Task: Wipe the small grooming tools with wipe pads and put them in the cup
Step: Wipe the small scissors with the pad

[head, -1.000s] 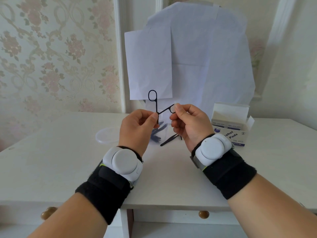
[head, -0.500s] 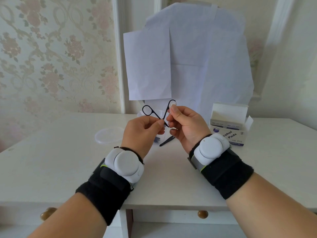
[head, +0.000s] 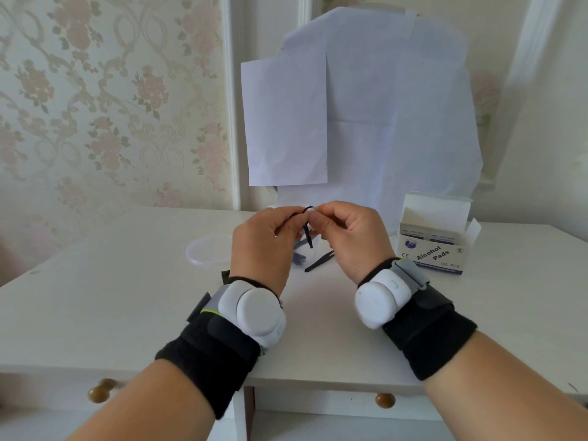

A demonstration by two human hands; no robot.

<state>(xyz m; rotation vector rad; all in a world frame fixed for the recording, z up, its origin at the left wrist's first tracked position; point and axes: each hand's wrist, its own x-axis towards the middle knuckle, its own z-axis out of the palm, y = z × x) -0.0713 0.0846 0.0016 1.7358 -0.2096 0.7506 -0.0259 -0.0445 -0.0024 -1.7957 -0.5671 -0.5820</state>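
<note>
Both hands pinching small black scissors [head: 308, 234] between them (blades down), left hand [head: 264, 246], right hand [head: 353, 237]

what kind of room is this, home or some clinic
Most likely a home room, perhaps a bedroom: floral wallpaper, a white table with brass-knobbed drawers, and an Alcohol Pads box set out.

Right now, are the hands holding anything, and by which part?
Both hands pinch the small black scissors above the table: the left hand and the right hand grip near the looped handle end, the blades pointing down. A white pad seems pressed under the right fingertips.
</note>
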